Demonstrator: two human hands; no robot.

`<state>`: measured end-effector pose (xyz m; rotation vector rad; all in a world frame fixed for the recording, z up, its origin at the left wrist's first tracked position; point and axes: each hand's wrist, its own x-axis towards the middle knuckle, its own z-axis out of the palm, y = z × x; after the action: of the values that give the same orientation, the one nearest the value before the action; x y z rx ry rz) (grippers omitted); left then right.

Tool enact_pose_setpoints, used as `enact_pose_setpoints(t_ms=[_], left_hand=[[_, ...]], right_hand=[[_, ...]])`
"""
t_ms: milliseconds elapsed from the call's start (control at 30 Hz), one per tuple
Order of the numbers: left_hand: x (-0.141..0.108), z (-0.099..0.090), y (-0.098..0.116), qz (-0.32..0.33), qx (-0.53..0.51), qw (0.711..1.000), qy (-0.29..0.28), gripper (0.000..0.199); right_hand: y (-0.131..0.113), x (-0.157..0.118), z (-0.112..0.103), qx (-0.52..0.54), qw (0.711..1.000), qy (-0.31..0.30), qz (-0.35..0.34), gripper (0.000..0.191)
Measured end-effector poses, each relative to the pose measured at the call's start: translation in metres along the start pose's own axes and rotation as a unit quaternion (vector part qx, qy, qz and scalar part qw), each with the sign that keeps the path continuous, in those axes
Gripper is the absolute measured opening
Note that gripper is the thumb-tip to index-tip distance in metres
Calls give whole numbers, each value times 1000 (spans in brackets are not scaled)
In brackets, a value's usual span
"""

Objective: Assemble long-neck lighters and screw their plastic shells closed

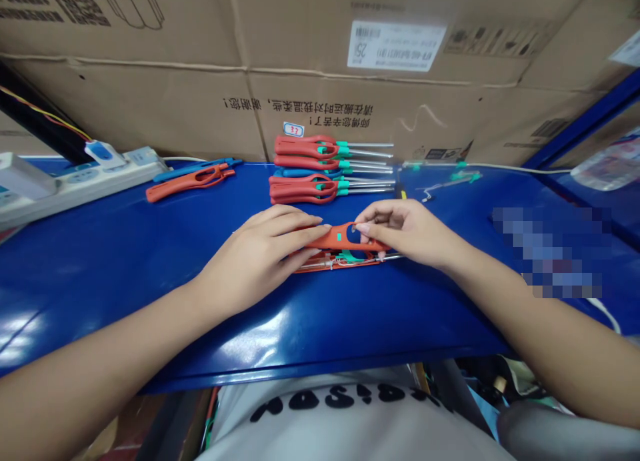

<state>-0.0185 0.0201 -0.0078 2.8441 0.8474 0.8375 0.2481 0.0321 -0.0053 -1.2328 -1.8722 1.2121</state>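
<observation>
Both my hands are at the middle of the blue bench. My left hand (265, 251) presses its fingertips on the left end of a red plastic lighter casing (340, 238), and my right hand (405, 231) pinches the casing's right end. Beneath it lies an open lighter body (340, 262) with red plastic, a green part, thin wires and a metal tube. Part of that body is hidden by the casing and my fingers. Behind my hands stands a tight row of several red utility lighters (320, 171) with green collars and metal nozzles.
A red-and-blue lighter (190, 183) and a blue one (193, 171) lie on the blue bench (100, 287) at left, by a white power strip (85, 181). Small green parts with wire (453, 179) lie at right. Cardboard boxes (250, 107) form the back wall.
</observation>
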Motion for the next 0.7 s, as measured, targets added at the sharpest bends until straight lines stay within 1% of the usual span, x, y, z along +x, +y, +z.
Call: enact_pose_setpoints(t_ms=[67, 167, 267, 367, 500, 633, 700], left_hand=[[0, -2, 3, -5, -12, 1000, -1, 26], [1, -3, 7, -20, -29, 999, -12, 25], [1, -2, 9, -21, -34, 999, -30, 28], [0, 1, 8, -29, -38, 996, -69, 28], [-2, 3, 6, -46, -43, 991, -114, 26], [-2, 2, 6, -53, -36, 989, -136, 24], [-2, 1, 6, -53, -27, 988, -143, 23]], right_hand=[[1, -1, 1, 4, 1000, -21, -3, 25], [2, -4, -1, -82, 994, -38, -67, 34], [2, -6, -3, -182, 971, -48, -146, 35], [2, -6, -4, -220, 954, -71, -190, 32], [5, -5, -3, -244, 945, -93, -199, 32], [6, -5, -2, -272, 937, -93, -198, 32], [5, -5, -1, -288, 930, -92, -208, 31]])
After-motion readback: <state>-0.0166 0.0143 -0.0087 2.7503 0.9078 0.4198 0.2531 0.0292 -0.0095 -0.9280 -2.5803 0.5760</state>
